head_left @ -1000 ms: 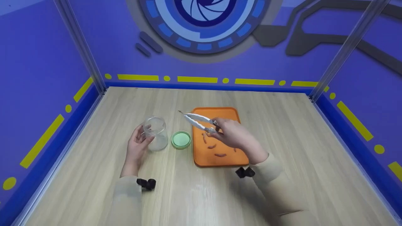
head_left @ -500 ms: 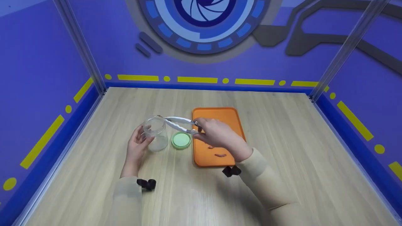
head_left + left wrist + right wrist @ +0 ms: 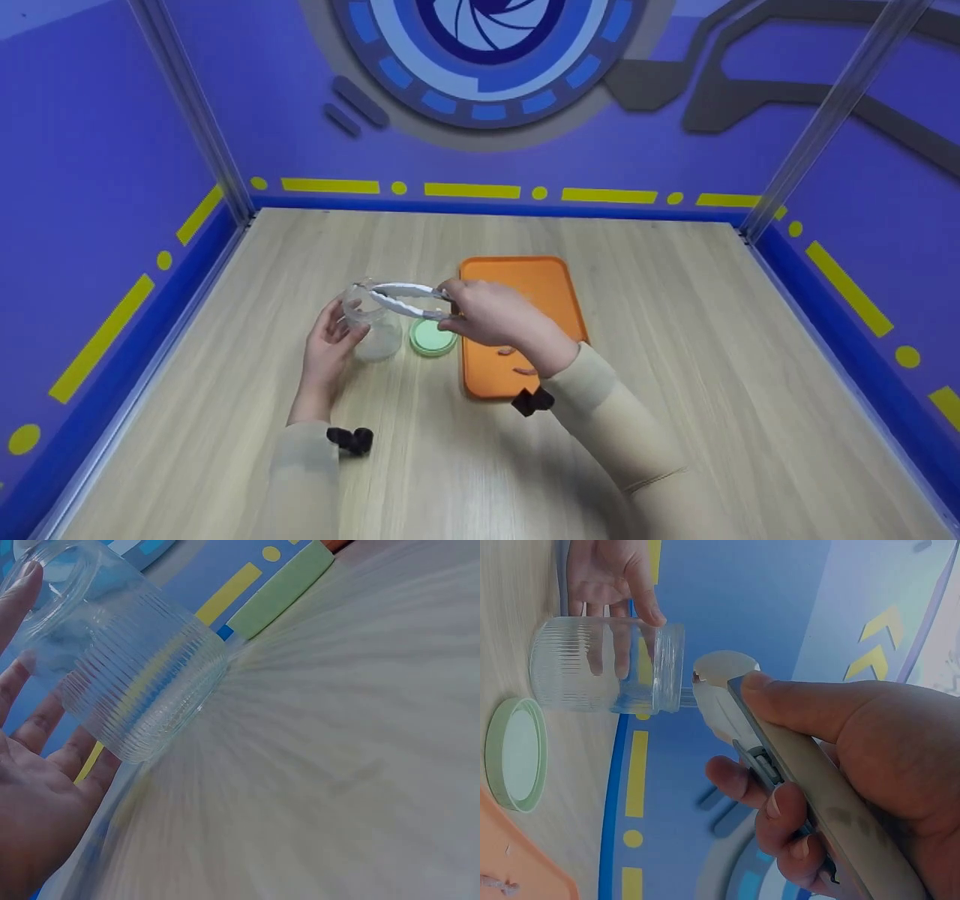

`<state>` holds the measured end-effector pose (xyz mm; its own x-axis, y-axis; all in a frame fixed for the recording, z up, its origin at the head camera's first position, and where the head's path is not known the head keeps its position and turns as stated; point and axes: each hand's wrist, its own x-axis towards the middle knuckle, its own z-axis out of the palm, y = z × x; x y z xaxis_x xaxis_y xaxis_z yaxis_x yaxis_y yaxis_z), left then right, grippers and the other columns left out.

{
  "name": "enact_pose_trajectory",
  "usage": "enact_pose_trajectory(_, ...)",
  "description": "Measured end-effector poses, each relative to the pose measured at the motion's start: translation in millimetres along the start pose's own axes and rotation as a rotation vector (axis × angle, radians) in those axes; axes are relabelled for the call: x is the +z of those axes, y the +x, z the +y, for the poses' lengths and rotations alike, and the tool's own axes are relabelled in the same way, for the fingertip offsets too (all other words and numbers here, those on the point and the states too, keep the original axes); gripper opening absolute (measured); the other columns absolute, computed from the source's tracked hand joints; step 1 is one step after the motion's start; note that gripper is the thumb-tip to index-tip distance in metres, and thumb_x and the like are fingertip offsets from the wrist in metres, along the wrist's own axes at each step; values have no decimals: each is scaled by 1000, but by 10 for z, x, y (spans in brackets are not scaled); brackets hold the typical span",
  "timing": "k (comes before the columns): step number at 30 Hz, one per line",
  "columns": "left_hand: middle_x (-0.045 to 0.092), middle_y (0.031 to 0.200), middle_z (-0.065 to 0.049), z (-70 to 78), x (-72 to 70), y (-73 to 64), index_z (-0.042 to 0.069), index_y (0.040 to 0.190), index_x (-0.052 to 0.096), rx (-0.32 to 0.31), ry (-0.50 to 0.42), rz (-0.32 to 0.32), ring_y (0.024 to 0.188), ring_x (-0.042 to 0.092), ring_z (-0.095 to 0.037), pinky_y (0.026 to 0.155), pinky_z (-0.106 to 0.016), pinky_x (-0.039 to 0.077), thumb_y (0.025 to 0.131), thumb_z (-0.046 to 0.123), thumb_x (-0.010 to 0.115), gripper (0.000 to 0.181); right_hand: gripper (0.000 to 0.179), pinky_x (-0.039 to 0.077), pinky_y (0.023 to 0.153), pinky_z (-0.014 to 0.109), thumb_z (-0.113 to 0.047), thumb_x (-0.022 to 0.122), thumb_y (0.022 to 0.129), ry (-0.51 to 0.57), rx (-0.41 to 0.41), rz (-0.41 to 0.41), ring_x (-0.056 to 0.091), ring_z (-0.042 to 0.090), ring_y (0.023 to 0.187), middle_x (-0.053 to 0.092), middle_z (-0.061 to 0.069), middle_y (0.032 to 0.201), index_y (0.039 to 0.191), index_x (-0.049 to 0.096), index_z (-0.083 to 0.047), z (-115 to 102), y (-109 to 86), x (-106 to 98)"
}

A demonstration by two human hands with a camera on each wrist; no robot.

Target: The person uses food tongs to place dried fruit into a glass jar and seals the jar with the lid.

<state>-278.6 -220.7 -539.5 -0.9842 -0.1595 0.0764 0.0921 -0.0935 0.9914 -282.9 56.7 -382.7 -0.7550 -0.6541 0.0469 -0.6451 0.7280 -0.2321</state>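
Observation:
My left hand (image 3: 324,360) holds a clear ribbed glass jar (image 3: 379,341) upright on the table, thumb on the near side and fingers behind it. In my right hand (image 3: 499,315) is a pair of tongs with pale, scalloped arms (image 3: 409,289), gripped near the hinge end. Their tips overlap the jar's open mouth in the head view. In the right wrist view, a small brownish piece (image 3: 697,678) shows between the tips of the tongs, right by the jar's rim. A round green lid (image 3: 433,337) lies beside the jar.
To the right of the lid lies an orange tray (image 3: 525,274) with small brown, worm-like pieces (image 3: 524,370) on it, partly hidden by my right hand and forearm. Blue panels with yellow marks (image 3: 471,190) stand around the wooden table (image 3: 675,300).
My right hand has moved left from over the tray, bringing the tongs and the small piece at their tips to the jar's mouth. The left hand and jar have stayed put.

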Motion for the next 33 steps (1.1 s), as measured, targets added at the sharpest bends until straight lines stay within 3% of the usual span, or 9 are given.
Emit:
enact_pose_trajectory(9,48,155,-14,-9,11,3,11,156,38,1,-11,17,129,54,-6,105,-14,50,95,1,71,70,46,58,70,29,-34,73,97,-12,20,-8,60,17,79,70,6,101,132,60,-7,3,42,55)
enact_pose_trajectory(20,48,156,-12,-14,6,-16,11,156,37,4,-21,14,135,52,-11,109,-15,47,96,3,70,69,47,57,67,28,-35,72,98,13,3,1,60,17,78,70,6,101,133,59,-7,46,24,82)
enact_pose_trajectory(33,47,157,-11,-14,-3,1,11,157,35,12,1,-2,131,52,-5,107,-12,49,96,4,70,70,45,54,58,23,-37,70,98,97,7,63,61,13,74,70,4,103,131,59,-9,245,-289,23)
